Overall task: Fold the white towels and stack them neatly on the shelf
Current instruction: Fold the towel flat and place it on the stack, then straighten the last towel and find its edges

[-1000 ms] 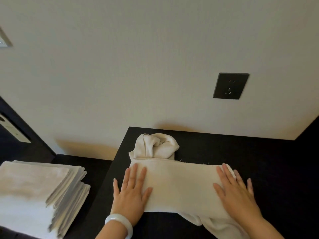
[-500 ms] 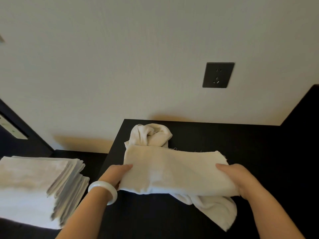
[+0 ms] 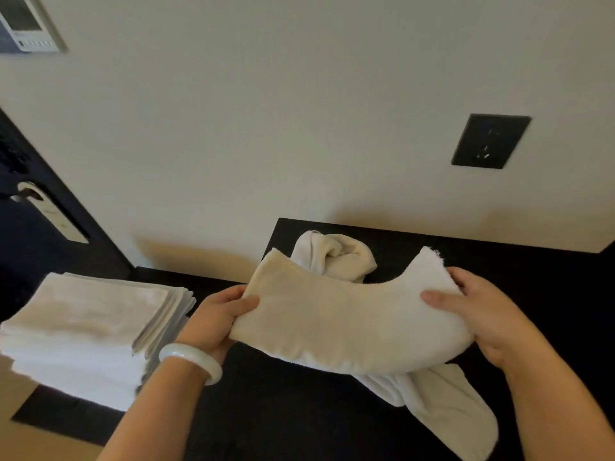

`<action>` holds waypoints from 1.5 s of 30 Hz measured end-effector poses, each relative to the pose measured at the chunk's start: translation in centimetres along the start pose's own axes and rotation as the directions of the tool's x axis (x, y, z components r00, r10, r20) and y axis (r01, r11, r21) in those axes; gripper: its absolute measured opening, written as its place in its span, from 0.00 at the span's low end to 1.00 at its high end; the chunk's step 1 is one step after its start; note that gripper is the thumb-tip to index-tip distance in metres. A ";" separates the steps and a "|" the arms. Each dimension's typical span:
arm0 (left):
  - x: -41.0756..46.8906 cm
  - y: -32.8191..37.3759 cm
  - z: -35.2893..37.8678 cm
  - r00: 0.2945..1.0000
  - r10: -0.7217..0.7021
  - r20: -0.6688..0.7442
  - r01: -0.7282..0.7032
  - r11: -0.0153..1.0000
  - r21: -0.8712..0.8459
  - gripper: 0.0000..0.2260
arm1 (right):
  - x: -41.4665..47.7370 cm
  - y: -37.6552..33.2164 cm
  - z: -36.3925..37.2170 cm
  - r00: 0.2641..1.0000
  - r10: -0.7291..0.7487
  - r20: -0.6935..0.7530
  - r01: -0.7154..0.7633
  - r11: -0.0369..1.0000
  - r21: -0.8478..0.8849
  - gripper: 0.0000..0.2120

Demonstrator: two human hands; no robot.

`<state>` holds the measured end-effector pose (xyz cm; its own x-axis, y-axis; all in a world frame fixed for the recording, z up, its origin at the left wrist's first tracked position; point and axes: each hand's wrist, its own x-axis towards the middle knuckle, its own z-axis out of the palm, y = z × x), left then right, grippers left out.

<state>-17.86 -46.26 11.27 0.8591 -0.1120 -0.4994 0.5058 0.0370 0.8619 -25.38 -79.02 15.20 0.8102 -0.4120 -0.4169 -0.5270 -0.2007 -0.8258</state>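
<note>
A folded white towel (image 3: 346,317) hangs in the air above the black surface (image 3: 499,257), sagging in the middle. My left hand (image 3: 219,317) grips its left end and my right hand (image 3: 479,311) grips its right end. A crumpled unfolded towel (image 3: 336,257) lies behind it near the wall, and more loose towel (image 3: 449,407) trails out beneath the held one toward the lower right. To the left, a neat stack of folded white towels (image 3: 86,331) rests on a lower black shelf (image 3: 66,417).
A dark power socket (image 3: 489,141) sits on the pale wall (image 3: 299,111) behind the black surface. A dark door with a metal handle plate (image 3: 50,211) is at the far left, and a wall panel (image 3: 26,24) at the top left. A white bangle (image 3: 193,361) circles my left wrist.
Both hands went from pressing flat on the folded towel to gripping its ends and lifting it off the black surface. The view has swung left toward the stack.
</note>
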 end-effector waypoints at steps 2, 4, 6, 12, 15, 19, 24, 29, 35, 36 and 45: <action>0.1 0.7 -2.4 1.000 0.029 0.008 -0.029 0.999 -0.042 0.10 | -1.2 -1.5 1.9 1.000 -0.023 -0.006 0.023 1.000 0.017 0.27; 0.3 1.5 -5.4 0.999 0.049 0.014 -0.048 0.996 -0.070 0.11 | -2.7 -3.3 4.1 0.998 -0.053 -0.023 0.054 0.998 0.030 0.25; 0.7 2.4 -8.9 0.996 0.078 0.032 -0.076 0.994 -0.081 0.11 | -4.1 -5.1 6.7 0.996 -0.080 -0.034 0.081 0.996 0.042 0.24; 2.3 4.8 -23.1 0.995 0.093 0.041 -0.091 0.995 -0.040 0.10 | -7.3 -10.2 19.5 0.996 -0.089 0.015 0.087 0.990 0.115 0.21; 3.5 5.2 -30.5 0.998 0.065 -0.009 -0.065 0.998 -0.009 0.09 | -7.7 -11.6 26.7 0.996 -0.061 0.061 0.049 0.982 0.182 0.13; 5.1 5.2 -39.0 0.995 0.022 -0.101 -0.015 0.998 0.068 0.07 | -6.3 -11.5 36.3 0.989 0.006 0.149 -0.042 0.970 0.240 0.15; 8.7 5.2 -46.2 0.976 0.069 -0.207 -0.003 0.953 0.305 0.07 | -3.3 -10.2 48.1 0.977 0.031 0.210 -0.098 0.942 0.320 0.21; 13.6 6.8 -52.7 0.974 0.110 -0.196 -0.002 0.876 0.482 0.05 | -0.3 -10.1 54.5 0.971 0.002 0.239 -0.103 0.907 0.409 0.18; 19.6 2.9 -57.5 0.968 -0.025 -0.250 0.172 0.794 0.584 0.11 | 2.3 -6.2 58.9 0.974 0.174 0.147 -0.209 0.942 0.265 0.16; 20.4 1.4 -58.0 0.960 -0.056 -0.275 0.215 0.777 0.592 0.14 | 2.2 -5.6 59.5 0.973 0.199 0.119 -0.223 0.946 0.236 0.15; 21.9 0.2 -57.9 0.932 0.034 -0.362 0.217 0.746 0.630 0.08 | 3.3 -5.2 60.1 0.995 -0.037 -0.089 0.035 0.999 -0.025 0.06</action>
<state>5.56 8.80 -4.59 0.8460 0.2562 -0.4677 0.5146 -0.6224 0.5898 -4.60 -25.91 -4.72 0.8034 -0.4815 -0.3503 -0.5041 -0.2370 -0.8305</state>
